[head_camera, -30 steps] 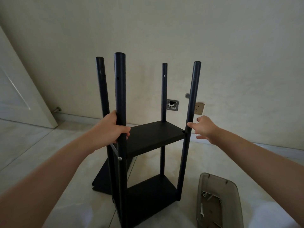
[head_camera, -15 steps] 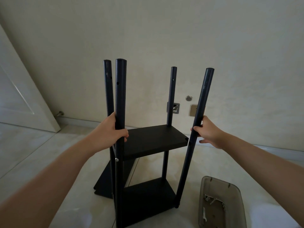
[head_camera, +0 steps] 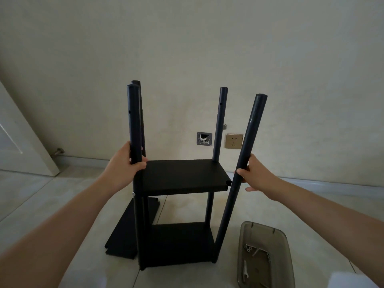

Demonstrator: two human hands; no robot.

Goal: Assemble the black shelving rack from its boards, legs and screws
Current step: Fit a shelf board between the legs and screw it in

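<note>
The black rack stands upright on the tiled floor with a bottom board (head_camera: 182, 244) and a middle board (head_camera: 182, 175) fitted between its legs. My left hand (head_camera: 124, 165) grips the front left leg (head_camera: 134, 121) just above the middle board. My right hand (head_camera: 254, 173) grips the front right leg (head_camera: 247, 142), which leans outward to the right, away from the board's notched corner (head_camera: 228, 182). A silver screw (head_camera: 133, 193) shows on the front left leg. The back right leg (head_camera: 220, 125) stands straight.
Spare black boards (head_camera: 124, 238) lie flat on the floor behind the rack's left side. A grey plastic tray (head_camera: 286, 248) with screws and a small wrench sits at the lower right. The wall with a socket (head_camera: 234, 141) is close behind; a white door (head_camera: 22, 142) stands left.
My right hand has closed round the front right leg and tilted it outward to the right. The rack's view has shifted; my left hand keeps its hold on the front left leg.
</note>
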